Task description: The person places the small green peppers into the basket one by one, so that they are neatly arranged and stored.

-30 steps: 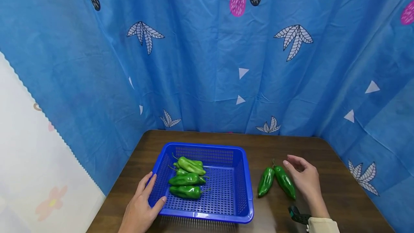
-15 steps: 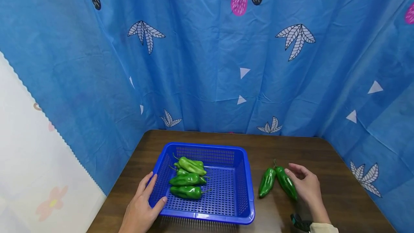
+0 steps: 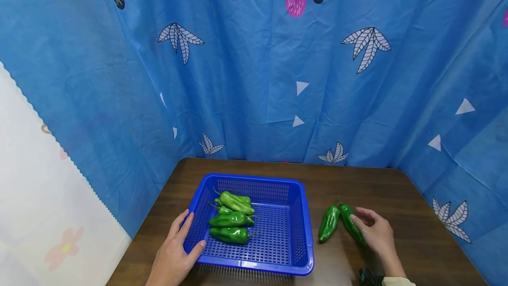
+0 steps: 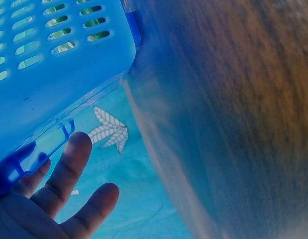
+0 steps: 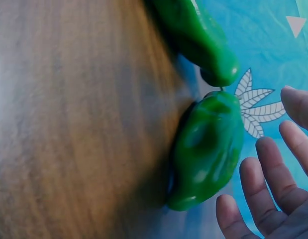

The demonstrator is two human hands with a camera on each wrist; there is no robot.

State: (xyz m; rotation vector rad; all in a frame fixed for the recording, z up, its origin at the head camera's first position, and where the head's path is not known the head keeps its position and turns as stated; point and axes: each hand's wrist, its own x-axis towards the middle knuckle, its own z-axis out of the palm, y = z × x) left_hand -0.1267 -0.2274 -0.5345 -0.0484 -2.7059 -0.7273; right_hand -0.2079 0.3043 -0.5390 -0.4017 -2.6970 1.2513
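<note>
My left hand (image 3: 171, 253) lies at the near left corner of a blue plastic basket (image 3: 295, 269), fingers along its left side and thumb over the near rim. In the left wrist view its extended fingers (image 4: 69, 164) show beside the slotted wall. Several green peppers (image 3: 230, 219) lie in the basket's left half. To the right of the basket, two glossy green peppers lie on the table, stems close together. My right hand (image 3: 376, 233) hovers with parted, slightly bent fingers at the right-hand pepper (image 3: 351, 223). Its thumb overlaps that pepper in the head view. The other pepper (image 3: 329, 223) is left of it.
A dark brown wooden table (image 3: 274, 167) carries everything. Blue patterned curtain (image 3: 254, 79) stands behind it and down both sides. White floral fabric (image 3: 47, 189) hangs at the left.
My right hand has come down and nearer to the right-hand pepper. My left hand has stayed at the basket's corner. The head view has shifted slightly.
</note>
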